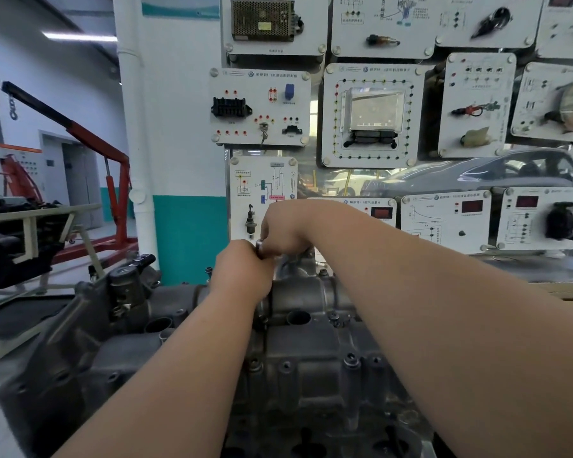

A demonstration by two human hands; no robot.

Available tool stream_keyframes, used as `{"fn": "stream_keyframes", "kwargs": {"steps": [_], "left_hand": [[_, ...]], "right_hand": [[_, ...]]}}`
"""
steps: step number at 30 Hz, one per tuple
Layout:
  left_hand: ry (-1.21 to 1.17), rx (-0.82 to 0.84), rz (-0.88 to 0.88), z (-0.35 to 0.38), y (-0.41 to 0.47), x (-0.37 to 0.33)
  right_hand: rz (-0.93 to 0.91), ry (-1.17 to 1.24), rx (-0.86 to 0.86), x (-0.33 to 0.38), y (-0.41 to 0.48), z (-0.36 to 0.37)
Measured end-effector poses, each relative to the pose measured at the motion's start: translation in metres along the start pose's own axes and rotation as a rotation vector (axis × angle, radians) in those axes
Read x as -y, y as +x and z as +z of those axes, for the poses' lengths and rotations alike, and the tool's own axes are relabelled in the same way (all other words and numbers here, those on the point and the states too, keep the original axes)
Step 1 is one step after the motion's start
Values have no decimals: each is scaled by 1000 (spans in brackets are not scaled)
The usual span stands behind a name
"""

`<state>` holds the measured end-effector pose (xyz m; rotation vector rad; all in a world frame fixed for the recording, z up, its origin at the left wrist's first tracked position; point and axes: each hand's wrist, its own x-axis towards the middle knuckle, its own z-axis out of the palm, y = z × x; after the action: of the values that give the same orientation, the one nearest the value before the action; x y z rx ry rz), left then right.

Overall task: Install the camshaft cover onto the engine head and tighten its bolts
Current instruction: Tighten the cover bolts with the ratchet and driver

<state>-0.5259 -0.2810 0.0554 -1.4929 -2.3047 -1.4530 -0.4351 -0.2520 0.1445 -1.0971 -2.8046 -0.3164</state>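
Note:
A grey metal camshaft cover (308, 352) lies on the engine head (90, 352) in the lower middle, with bolts (350, 361) standing in its bosses. Both my arms reach to its far end. My right hand (286, 228) curls around a short silver tool end (260, 247), gripping it from above. My left hand (242, 269) sits just below and left of it, fingers curled against the same tool; what it holds underneath is hidden.
White training boards with electrical parts (368, 114) stand right behind the engine. A red engine hoist (113, 180) and a stand with another engine (17, 239) are at the left. A white pillar (136, 127) rises behind.

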Motion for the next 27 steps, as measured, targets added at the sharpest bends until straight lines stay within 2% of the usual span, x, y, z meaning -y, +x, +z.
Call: {"fn": "stream_keyframes", "kwargs": {"steps": [3, 6, 10, 14, 21, 27], "left_hand": [[28, 7, 0, 2, 3, 0], [58, 21, -19, 0, 11, -1], [22, -17, -9, -1, 5, 1], [-8, 14, 3, -1, 1, 1], [111, 46, -30, -1, 9, -2], [56, 21, 21, 0, 1, 1]], "right_hand": [[77, 64, -39, 2, 2, 3], [118, 7, -69, 10, 6, 4], [49, -119, 2, 10, 5, -2], [3, -104, 3, 7, 4, -3], [141, -89, -87, 13, 5, 5], [62, -131, 16, 13, 3, -3]]}}
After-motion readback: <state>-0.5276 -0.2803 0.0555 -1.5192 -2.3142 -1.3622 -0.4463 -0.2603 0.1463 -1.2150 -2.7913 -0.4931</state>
